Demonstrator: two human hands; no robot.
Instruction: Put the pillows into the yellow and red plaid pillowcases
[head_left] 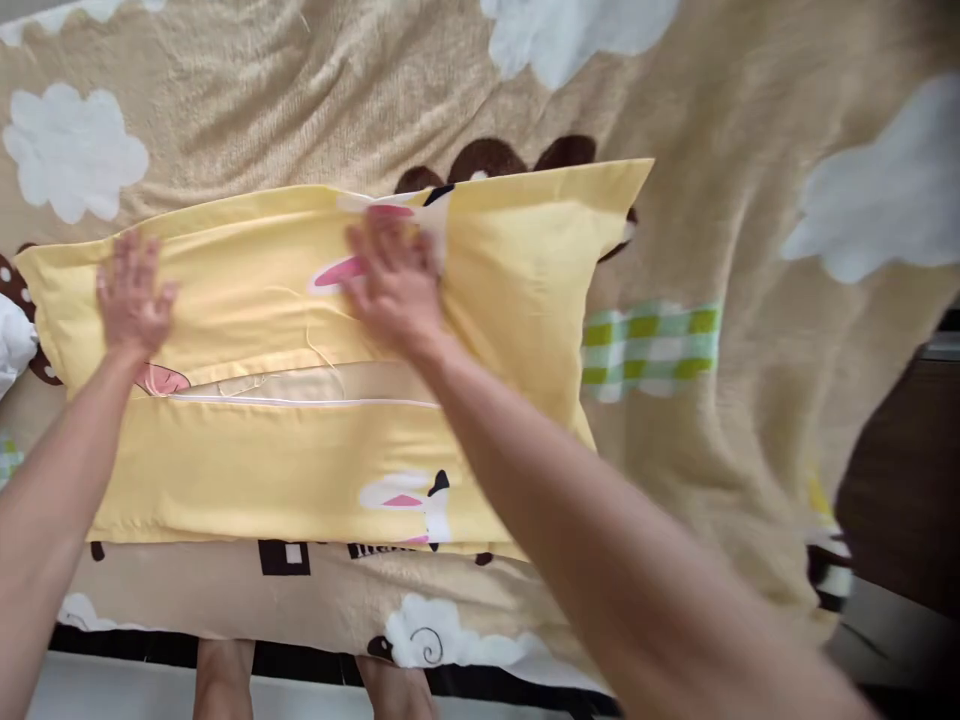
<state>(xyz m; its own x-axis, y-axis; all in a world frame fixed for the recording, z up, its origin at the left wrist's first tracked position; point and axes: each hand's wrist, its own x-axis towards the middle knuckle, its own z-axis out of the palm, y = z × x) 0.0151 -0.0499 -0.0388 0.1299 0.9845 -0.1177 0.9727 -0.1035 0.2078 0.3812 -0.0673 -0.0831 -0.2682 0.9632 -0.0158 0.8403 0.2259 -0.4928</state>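
Note:
A yellow pillowcase (285, 470) with printed rabbit shapes lies across the blanket. Its long zipped opening gapes in the middle, and a beige inner fabric (307, 385) with loose threads shows through. Flat on the upper left part of the pillowcase rests my left hand (135, 295), fingers stretched out. My right hand (397, 280) is spread over the upper middle, beside a pink ear print, and is slightly blurred. Neither hand grips anything. To the right, the pillowcase's end looks flatter and creased.
The beige blanket (720, 180) carries cloud, sheep and checked prints. A white bunched thing (11, 340) sits at the left edge. Dark furniture (907, 470) stands at the right. My legs (225, 680) are at the bed's near edge, above a pale floor.

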